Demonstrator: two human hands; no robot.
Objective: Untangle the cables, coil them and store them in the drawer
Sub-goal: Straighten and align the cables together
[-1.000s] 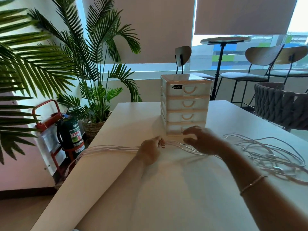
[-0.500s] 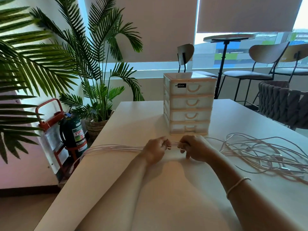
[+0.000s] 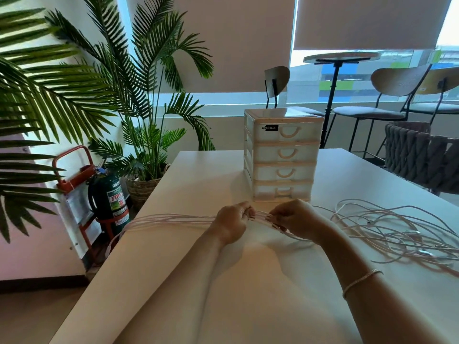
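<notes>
Since a second ago the right hand (image 3: pixel 295 218) has closed on the thin white cables (image 3: pixel 387 228) beside the left hand (image 3: pixel 232 220), both gripping; one four-drawer white plastic organizer (image 3: pixel 282 155).

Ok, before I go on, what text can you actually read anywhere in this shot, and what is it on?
"abox": black sticker on the top drawer of the drawer unit; anything before those letters is unreadable.
"FIRE": red band on the label of the fire extinguisher; the smaller print under it is too blurred to read.
Papers on the red stand: print too small to read.
</notes>
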